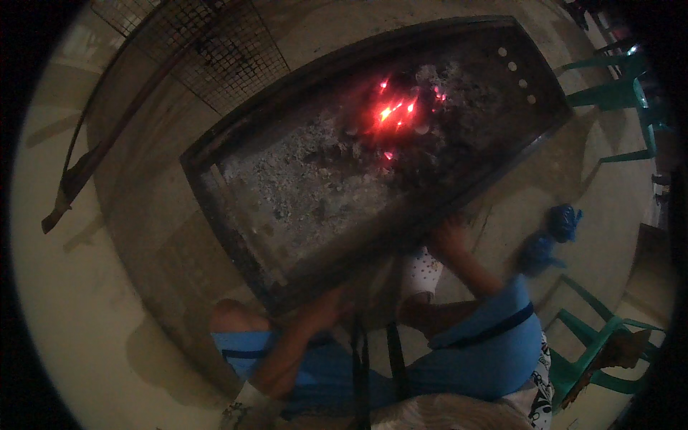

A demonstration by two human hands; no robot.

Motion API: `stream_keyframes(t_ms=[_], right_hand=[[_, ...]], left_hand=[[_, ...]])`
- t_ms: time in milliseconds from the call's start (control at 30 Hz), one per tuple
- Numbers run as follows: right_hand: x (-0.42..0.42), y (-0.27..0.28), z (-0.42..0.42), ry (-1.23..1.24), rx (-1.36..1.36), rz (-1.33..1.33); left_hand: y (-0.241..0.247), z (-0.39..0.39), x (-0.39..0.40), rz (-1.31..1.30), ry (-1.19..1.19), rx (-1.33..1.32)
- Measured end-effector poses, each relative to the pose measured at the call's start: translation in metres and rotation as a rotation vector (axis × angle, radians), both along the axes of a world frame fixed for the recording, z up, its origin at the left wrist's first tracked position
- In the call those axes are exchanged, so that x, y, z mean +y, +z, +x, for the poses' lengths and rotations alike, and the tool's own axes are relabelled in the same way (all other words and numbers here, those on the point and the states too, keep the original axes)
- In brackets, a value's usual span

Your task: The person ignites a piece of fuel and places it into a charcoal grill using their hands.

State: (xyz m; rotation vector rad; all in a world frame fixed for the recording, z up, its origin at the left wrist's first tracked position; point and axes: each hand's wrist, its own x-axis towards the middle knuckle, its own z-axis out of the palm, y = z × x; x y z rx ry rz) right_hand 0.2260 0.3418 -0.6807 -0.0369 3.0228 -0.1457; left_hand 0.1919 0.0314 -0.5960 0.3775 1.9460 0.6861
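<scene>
A long, dark metal charcoal grill trough stands before me, tilted across the view. Grey ash covers much of its bed, and red embers glow towards the far right part. My left hand is at the trough's near side, its fingers in shadow below the rim. Farther right along that same side is my right hand, with its fingertips up against or under the edge. Dim light and blur hide whether either hand grips the metal.
A wire grill grate lies beyond the trough, by a long wooden piece. Blue plastic bags rest on the floor at right. Green plastic chairs stand at far right, and a damaged green chair is at lower right.
</scene>
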Motion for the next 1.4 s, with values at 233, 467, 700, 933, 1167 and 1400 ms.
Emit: stream_keyframes(t_ms=[233, 467, 700, 933, 1167, 1400], right_hand=[[0.009, -0.006, -0.002, 0.008, -0.211, 0.135], [-0.009, -0.002, -0.006, -0.107, -0.206, -0.01], [-0.017, -0.006, 0.009, 0.029, -0.153, -0.133], [-0.023, -0.007, 0.015, -0.072, -0.278, -0.112], [-0.013, -0.006, 0.017, 0.066, -0.155, -0.133], [-0.005, -0.002, 0.018, 0.022, -0.061, -0.395]], left_hand=[[-0.005, 0.004, -0.006, 0.069, -0.008, 0.135], [-0.003, -0.001, -0.007, 0.046, -0.034, 0.123], [0.005, -0.003, -0.002, 0.102, -0.037, 0.169], [0.005, -0.004, 0.0, 0.055, -0.073, 0.143], [-0.007, 0.002, -0.006, 0.085, 0.006, 0.103], [-0.007, 0.001, -0.005, 0.04, 0.0, 0.064]])
